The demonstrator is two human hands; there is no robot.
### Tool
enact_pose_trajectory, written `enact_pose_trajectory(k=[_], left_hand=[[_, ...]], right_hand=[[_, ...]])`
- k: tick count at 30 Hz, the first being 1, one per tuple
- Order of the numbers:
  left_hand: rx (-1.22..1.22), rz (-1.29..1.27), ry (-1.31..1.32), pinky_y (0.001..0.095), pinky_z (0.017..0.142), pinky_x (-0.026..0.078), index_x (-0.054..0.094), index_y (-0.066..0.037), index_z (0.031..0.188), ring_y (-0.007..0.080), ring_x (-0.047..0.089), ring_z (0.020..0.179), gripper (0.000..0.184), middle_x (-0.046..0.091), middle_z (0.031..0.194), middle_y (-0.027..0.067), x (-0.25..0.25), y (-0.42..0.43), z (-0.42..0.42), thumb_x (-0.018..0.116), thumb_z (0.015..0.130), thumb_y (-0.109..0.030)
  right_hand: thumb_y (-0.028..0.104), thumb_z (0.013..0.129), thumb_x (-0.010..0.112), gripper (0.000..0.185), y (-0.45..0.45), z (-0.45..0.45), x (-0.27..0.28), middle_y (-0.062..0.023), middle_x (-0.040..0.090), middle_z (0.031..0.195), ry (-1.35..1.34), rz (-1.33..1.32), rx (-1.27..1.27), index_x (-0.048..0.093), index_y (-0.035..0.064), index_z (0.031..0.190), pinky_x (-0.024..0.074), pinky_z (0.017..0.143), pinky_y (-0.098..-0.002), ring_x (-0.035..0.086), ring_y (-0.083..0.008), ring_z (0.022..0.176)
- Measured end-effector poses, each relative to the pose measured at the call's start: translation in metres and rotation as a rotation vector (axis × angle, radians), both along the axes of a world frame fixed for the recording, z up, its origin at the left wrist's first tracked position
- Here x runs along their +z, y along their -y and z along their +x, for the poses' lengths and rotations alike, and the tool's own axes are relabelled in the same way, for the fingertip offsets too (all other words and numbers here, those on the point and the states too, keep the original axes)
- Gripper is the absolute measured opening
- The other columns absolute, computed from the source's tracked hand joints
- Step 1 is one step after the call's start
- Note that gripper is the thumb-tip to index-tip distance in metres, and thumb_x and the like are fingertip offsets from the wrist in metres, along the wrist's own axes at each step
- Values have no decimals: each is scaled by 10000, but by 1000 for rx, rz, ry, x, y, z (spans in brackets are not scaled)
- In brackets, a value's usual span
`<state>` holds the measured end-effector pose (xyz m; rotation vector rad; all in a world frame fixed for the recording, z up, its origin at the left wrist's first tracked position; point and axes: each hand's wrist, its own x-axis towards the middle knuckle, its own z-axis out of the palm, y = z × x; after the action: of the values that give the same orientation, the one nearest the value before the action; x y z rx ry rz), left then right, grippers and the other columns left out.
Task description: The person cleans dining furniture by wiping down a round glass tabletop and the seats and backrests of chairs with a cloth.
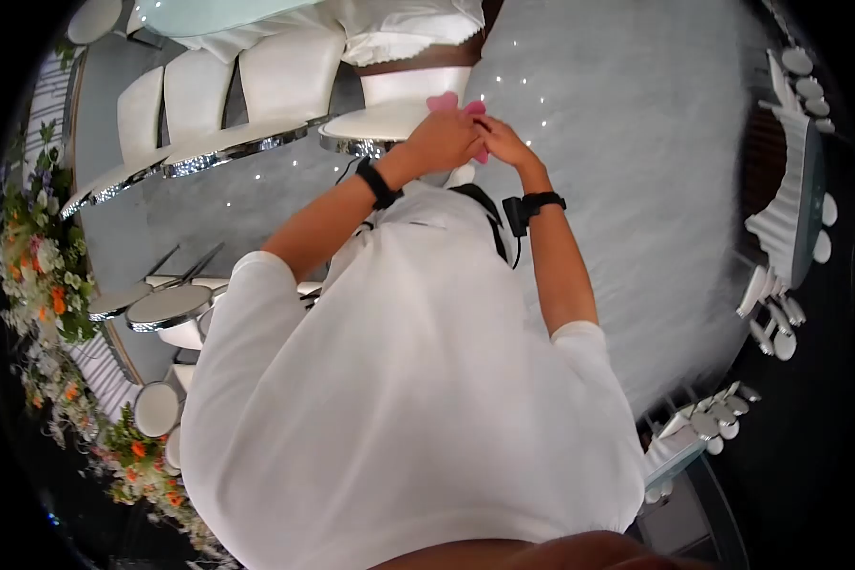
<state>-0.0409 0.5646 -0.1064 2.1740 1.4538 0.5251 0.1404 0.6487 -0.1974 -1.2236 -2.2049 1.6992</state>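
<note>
while the two bare hands meet out in front of the white shirt (427, 351), a pink item (442, 101) sits right between them, just beyond the front edge of a white chair (370, 123) and above the floor as i see it from here. the left hand (444, 141) has it, fingers curled round and closed on it, back of the hand up, with soft-looking pink lobes poking out past the knuckles. and the right hand (505, 142) is in there too, coming at it from the other side, its fingertips right up against the left fingers and the pink; whether those fingertips pinch it or only touch it, i can't tell. more pink shows below, in the gap between the two hands, though what the thing is exactly stays hidden under the fingers. both wrists wear black bands, the right one carrying a small black box (516, 217) with a cable dangling. the nearby chair has a glittering rim round its seat, and a row of white chairs (290, 76) lines up to the left of it, beside a table (223, 14) draped in white cloth. flowers (52, 285) in orange and white crowd the far left, and grey floor (617, 190) opens out to the right.
</note>
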Motion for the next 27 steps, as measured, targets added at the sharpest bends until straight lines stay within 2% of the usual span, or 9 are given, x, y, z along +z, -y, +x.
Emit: enact_pose_trajectory(k=[7, 8, 10, 12, 14, 18, 22, 25, 27], left_hand=[[267, -163, 15, 503, 768, 497, 693, -54, 839, 390, 648, 825, 283, 681, 865, 183, 19, 60, -85, 546, 894, -289], [295, -325, -41, 519, 758, 495, 700, -62, 836, 392, 652, 810, 304, 684, 859, 187, 32, 68, -95, 542, 895, -314], [338, -477, -64, 535, 748, 492, 708, -69, 832, 394, 657, 795, 325, 687, 852, 192, 53, 82, -109, 539, 897, -339], [286, -700, -185, 541, 839, 478, 679, -50, 989, 384, 644, 971, 331, 683, 1031, 187, 59, 94, -119, 634, 857, -350], [402, -479, -144, 539, 883, 458, 622, -30, 1082, 391, 594, 1072, 420, 635, 1147, 197, 46, 115, -113, 696, 812, -343], [526, -28, -100, 490, 1004, 396, 445, 20, 1262, 395, 452, 1269, 784, 486, 1358, 215, 4, 120, -95, 837, 681, -330], [615, -65, -104, 468, 1024, 384, 458, 16, 1261, 374, 497, 1220, 788, 530, 1282, 226, -2, 94, -87, 842, 670, -337], [524, -302, -161, 459, 1061, 361, 453, 9, 1275, 355, 501, 1229, 826, 542, 1263, 212, 0, 79, -80, 859, 632, -313], [497, -342, -218, 485, 1063, 356, 434, -23, 1329, 348, 530, 1205, 865, 579, 1237, 197, 3, 76, -73, 857, 630, -307]], right_hand=[[488, 1001, 358, 554, 14, -103, 32, -195, 582, 1330, 70, -46, 475, 512, 117, 1383, 414, 1027, -409, 554, -375, 1198], [518, 994, 365, 629, 22, -113, 58, -209, 509, 1419, 11, 192, 618, 453, 76, 1432, 381, 1073, -422, 484, -363, 1299], [535, 989, 366, 679, 39, -136, 71, -224, 459, 1459, 147, 218, 612, 425, 37, 1447, 355, 1102, -420, 437, -362, 1346], [552, 985, 367, 731, 40, -146, 77, -240, 410, 1498, 268, 248, 628, 396, -3, 1461, 330, 1131, -417, 389, -361, 1393], [548, 1001, 369, 782, 37, -151, 76, -266, 331, 1540, 282, 137, 663, 313, -60, 1490, 216, 1200, -371, 311, -357, 1446], [514, 992, 390, 759, 29, -152, 71, -271, 318, 1545, 218, 55, 675, 314, -52, 1492, 216, 1200, -368, 287, -359, 1459], [499, 1039, 328, 731, 15, -141, 38, -209, 185, 1617, 149, -176, 649, 202, -15, 1544, 130, 1220, -327, 155, -293, 1511], [519, 1045, 265, 730, -3, -130, -19, -183, 130, 1635, 85, -279, 754, 181, 2, 1554, 89, 1229, -328, 99, -273, 1523], [522, 1044, 258, 735, -6, -129, -2, -177, 119, 1638, 84, -258, 778, 167, 3, 1556, 89, 1229, -327, 91, -267, 1524]])
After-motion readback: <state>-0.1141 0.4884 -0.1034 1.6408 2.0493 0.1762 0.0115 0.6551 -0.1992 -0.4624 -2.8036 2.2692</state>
